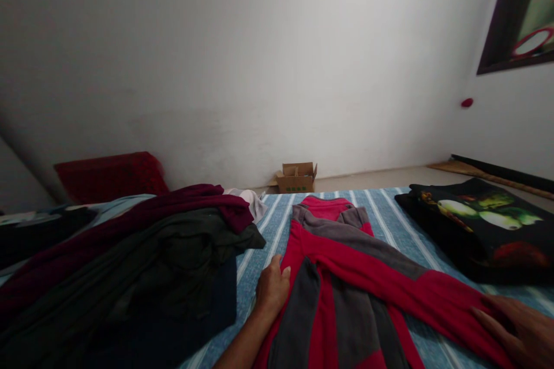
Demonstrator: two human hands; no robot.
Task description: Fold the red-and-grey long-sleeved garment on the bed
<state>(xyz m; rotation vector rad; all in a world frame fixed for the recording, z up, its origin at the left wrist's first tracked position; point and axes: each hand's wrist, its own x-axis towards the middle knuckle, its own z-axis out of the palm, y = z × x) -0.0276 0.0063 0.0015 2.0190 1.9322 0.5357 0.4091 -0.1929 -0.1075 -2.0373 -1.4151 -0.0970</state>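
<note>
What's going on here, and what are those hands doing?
A person has both bare hands at a long-sleeved red and grey top lying spread out on a blue striped bedsheet. The right hand rests on the end of the top's stretched-out sleeve, and the left hand lies against its side. A heap of dark clothes sits to the left, and a black cloth printed with green fruit sits to the right.

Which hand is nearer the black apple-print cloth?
Right. Right hand rests on the red sleeve, below the black apple-print cloth; left hand lies farther off, beside the red-and-grey top.
</note>
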